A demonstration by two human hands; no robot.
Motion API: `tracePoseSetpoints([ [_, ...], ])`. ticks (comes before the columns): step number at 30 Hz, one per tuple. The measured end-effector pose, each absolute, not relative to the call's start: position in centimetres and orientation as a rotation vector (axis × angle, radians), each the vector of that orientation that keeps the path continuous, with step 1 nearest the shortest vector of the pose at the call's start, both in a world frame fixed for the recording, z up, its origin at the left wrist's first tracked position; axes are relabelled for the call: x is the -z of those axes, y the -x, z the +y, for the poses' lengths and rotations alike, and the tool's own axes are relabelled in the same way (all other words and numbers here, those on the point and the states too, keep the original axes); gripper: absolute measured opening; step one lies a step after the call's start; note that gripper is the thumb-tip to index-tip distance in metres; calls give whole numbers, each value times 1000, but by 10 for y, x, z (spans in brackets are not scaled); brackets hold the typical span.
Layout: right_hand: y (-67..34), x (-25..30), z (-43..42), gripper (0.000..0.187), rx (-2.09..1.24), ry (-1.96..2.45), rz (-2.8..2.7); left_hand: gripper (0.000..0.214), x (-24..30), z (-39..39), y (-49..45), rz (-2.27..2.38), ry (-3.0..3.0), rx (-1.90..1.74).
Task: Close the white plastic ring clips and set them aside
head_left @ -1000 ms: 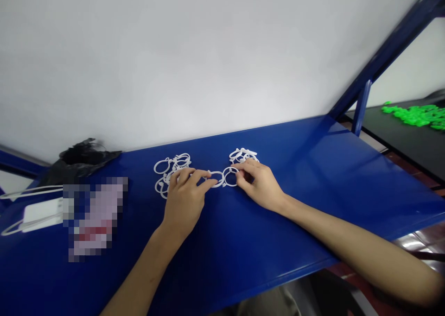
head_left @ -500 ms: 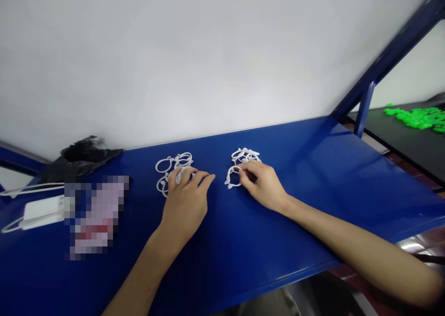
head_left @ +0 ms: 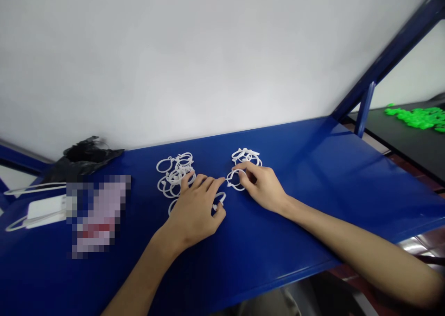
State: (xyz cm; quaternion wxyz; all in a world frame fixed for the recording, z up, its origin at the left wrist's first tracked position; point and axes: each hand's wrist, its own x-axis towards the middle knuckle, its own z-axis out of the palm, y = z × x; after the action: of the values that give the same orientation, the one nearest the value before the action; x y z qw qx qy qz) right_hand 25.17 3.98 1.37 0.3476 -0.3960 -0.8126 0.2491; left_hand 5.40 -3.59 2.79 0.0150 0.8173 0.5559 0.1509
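Two heaps of white plastic rings lie on a blue shelf (head_left: 313, 200). My left hand (head_left: 194, 209) rests palm down just in front of the left heap (head_left: 174, 172), fingers closed over a white ring (head_left: 219, 199) whose edge shows at the thumb. My right hand (head_left: 260, 184) pinches another white ring (head_left: 234, 180) between thumb and fingers, right in front of the right heap (head_left: 246, 156). The two held rings are apart.
A crumpled black bag (head_left: 81, 161) lies at the back left of the shelf. A white charger with cable (head_left: 41, 209) and a blurred-out item (head_left: 97, 214) sit at the left. A white wall rises behind. Green parts (head_left: 419, 116) cover a dark table at the far right.
The two rings held side by side a second ago have been separated. My left hand drew back toward me with a ring under it; my right hand stayed by the right heap.
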Motion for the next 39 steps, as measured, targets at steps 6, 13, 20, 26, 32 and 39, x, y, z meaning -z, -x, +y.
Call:
tracePoseSetpoints([
  [6, -250, -12, 39, 14, -688, 1106, -2136, 54, -29, -37, -52, 1706, -2553, -497],
  [13, -252, -11, 39, 19, -705, 1063, -2185, 53, -28, -35, -56, 1736, -2501, -595],
  [20, -251, -12, 38, 17, -668, 1003, -2225, 21, -30, -29, -53, 1679, -2524, -828],
  [26, -253, -12, 37, 18, -755, 780, -2265, 10, -27, -25, -51, 1661, -2624, -974],
  [32, -256, -19, 34, 17, -882, 615, -2274, 17, -24, -26, -56, 1599, -2640, -1175],
  [39, -260, -24, 31, 22, -864, 499, -2352, 26, -26, -29, -60, 1543, -2617, -1263],
])
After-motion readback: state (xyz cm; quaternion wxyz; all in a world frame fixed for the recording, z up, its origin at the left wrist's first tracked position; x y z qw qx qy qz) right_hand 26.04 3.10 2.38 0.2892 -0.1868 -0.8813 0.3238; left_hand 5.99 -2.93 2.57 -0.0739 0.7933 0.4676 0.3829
